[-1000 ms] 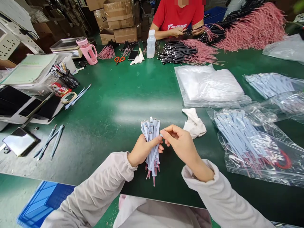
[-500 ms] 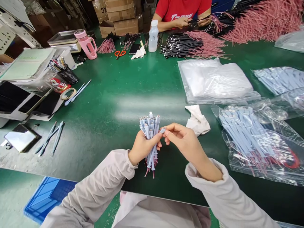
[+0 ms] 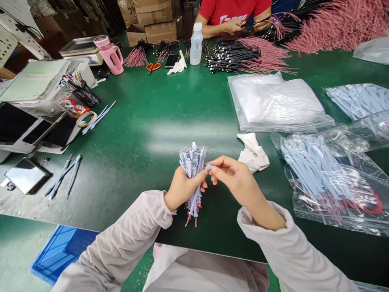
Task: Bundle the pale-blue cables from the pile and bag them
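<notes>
My left hand [image 3: 185, 184] is wrapped round a bundle of light-blue flat cables [image 3: 192, 162]. Their connector ends point up and away from me, and thin reddish wire ends stick out below the hand. With thumb and fingertips, my right hand [image 3: 232, 176] pinches the connector end of one light-blue cable [image 3: 208, 166] at the bundle's right side. My left thumb lies close against that same cable. The rest of this cable is hidden behind the left hand and the bundle.
Right of my hands lie a crumpled white tissue [image 3: 253, 153], a clear bag of blue cables [image 3: 319, 170] and a stack of plastic bags [image 3: 276, 101]. Loose cables [image 3: 65, 176] lie left. A co-worker in a red shirt [image 3: 232, 12] handles black cables across the green table [image 3: 146, 109].
Both hands keep nearly the same position and grip. The whole view has shifted very slightly; nothing has been taken up or let go.
</notes>
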Motion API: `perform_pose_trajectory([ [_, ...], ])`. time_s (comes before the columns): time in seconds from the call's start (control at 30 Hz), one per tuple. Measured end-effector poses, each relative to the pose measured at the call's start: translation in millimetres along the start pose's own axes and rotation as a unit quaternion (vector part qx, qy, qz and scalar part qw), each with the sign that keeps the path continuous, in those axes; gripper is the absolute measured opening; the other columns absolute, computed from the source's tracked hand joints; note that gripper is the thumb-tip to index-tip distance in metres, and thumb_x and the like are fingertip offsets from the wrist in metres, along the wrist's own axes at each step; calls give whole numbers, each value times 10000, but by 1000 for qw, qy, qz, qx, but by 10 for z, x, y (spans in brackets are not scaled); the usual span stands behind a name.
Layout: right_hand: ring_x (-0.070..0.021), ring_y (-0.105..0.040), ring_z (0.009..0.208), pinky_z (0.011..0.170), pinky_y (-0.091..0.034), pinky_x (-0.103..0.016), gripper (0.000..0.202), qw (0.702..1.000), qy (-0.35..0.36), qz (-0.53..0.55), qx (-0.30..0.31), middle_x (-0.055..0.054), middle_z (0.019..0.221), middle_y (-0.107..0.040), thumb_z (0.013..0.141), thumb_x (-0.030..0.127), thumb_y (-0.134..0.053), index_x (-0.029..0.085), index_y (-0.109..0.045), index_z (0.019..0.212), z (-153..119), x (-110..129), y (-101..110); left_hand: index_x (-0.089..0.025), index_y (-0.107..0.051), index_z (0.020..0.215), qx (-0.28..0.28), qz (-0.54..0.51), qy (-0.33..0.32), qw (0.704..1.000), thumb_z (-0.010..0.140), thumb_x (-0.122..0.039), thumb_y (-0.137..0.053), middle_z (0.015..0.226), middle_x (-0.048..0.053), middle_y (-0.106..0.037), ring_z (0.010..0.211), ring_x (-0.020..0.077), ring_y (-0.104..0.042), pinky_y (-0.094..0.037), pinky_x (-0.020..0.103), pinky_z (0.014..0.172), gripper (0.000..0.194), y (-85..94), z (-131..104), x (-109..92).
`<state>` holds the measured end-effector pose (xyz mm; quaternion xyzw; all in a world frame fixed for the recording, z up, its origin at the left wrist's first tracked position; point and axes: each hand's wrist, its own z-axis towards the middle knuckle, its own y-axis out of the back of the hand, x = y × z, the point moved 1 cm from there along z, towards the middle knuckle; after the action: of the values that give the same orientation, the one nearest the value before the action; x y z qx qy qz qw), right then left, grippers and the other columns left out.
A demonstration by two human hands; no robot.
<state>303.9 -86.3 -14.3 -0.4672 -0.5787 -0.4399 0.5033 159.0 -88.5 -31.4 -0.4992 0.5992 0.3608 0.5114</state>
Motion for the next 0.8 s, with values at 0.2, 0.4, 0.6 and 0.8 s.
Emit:
perform_pose_trajectory([
  [0.2,-103,-516,529,541,-437,-248,153,1000,-1,1,-1,-5,654,-580,778,306,-596,154,-583,777,6,-1,-5,-138,-560,734,1,-3,4,1000,791,-372,-577,531,-11,-545,422,95,-506,-411,197,430,241,0,-5,3],
  [0.4,-103,-515,522,533,-441,-249,124,1000,-4,6,5,3,638,-566,766,276,-593,154,-570,772,-3,22,11,-139,-556,698,3,-4,10,1000,783,-376,-589,529,-11,-545,416,91,-501,-405,192,423,254,-12,-8,6],
  [0.6,-102,-517,539,534,-439,-242,132,1000,-3,20,7,6,663,-571,762,281,-589,155,-562,787,46,-50,-41,-129,-576,694,2,-32,29,999,769,-373,-619,533,-8,-555,434,87,-501,-413,190,445,260,-3,-7,-5],
  [0.8,-106,-504,588,567,-421,-233,194,998,47,-31,-37,5,681,-546,866,316,-469,174,-556,765,-423,355,298,-140,-610,836,-18,-186,219,958,648,-357,-750,694,9,-596,615,127,-585,-512,249,624,320,-185,-393,-35],
])
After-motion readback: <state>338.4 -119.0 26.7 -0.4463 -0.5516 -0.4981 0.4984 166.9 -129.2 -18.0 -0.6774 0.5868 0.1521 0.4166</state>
